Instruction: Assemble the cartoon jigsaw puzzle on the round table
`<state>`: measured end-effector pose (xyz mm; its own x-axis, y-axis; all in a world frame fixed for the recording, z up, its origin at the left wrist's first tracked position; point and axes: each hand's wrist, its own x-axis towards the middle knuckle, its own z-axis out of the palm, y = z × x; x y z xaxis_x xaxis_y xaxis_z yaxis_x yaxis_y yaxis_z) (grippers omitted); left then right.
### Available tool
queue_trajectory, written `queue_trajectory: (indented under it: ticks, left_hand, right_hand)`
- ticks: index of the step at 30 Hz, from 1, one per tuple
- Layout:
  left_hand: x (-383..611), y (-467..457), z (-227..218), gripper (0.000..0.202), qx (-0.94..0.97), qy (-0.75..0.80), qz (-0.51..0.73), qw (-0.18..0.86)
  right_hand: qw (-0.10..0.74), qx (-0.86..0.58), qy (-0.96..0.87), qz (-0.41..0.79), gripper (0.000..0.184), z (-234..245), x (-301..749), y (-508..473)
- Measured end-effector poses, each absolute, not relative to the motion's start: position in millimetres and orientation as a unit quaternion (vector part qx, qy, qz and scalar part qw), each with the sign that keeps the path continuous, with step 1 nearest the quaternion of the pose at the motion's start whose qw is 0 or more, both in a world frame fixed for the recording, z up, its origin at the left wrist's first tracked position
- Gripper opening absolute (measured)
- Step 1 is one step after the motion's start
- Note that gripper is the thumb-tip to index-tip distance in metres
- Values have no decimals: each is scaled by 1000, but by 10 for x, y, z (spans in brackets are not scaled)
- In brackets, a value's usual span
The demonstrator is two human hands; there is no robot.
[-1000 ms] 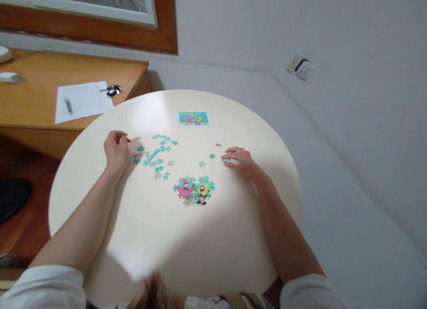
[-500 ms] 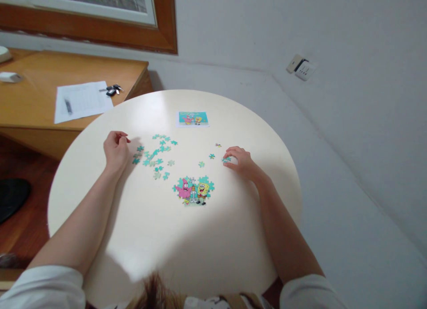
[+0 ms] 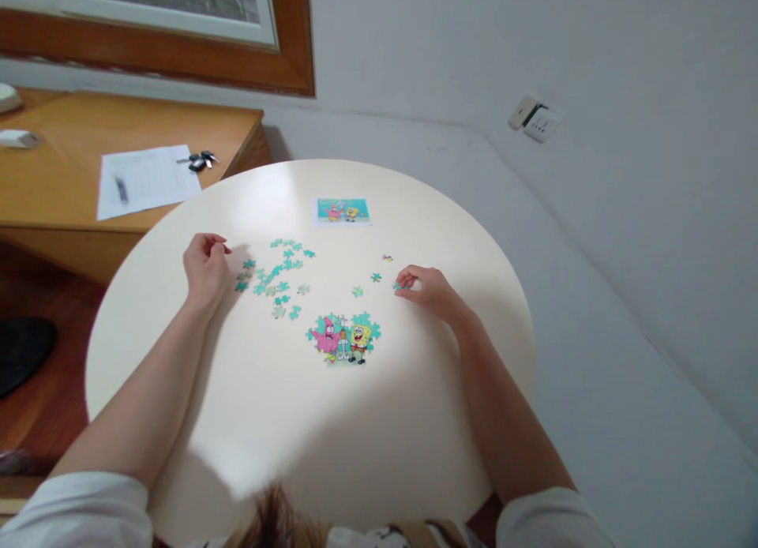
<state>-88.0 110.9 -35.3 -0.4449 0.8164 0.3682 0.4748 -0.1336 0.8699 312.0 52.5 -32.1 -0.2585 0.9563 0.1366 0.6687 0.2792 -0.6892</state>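
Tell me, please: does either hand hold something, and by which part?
The right hand has its grip on a puzzle piece, seemingly near the right edge; exact spot hidden. The left hand shows nothing held.

Beside the left hand [image 3: 205,266], shines smooth on the round cream tabletop [image 3: 252,208]. Beyond that hand, looks matt on the rectangular white paper sheet [image 3: 155,178], satiny on the brown wooden desk [image 3: 71,125].

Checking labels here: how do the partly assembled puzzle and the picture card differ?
The partly assembled puzzle has a mostly ragged, knobbed outline; the picture card is straight-edged. The puzzle lies nearer the camera on the table; the card lies farther off. The card has a white margin; the puzzle shows none. Both show pink and yellow cartoon figures with teal around them.
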Motion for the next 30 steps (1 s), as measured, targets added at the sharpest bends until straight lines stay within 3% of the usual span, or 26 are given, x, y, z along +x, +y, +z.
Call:
queue_trajectory:
  ticks: [12,21,30]
  left_hand:
    - [-811,1070,-273,18,486,650,562,157]
    - [-812,1077,-254,15,485,664,547,161]
    - [-826,1108,-291,16,480,665,548,166]
  right_hand:
    - [337,-451,-770,301,16,-123,2656,301]
    - [315,-436,-711,453,9,-158,2311,149]
    - [293,-432,-720,457,9,-168,2290,143]
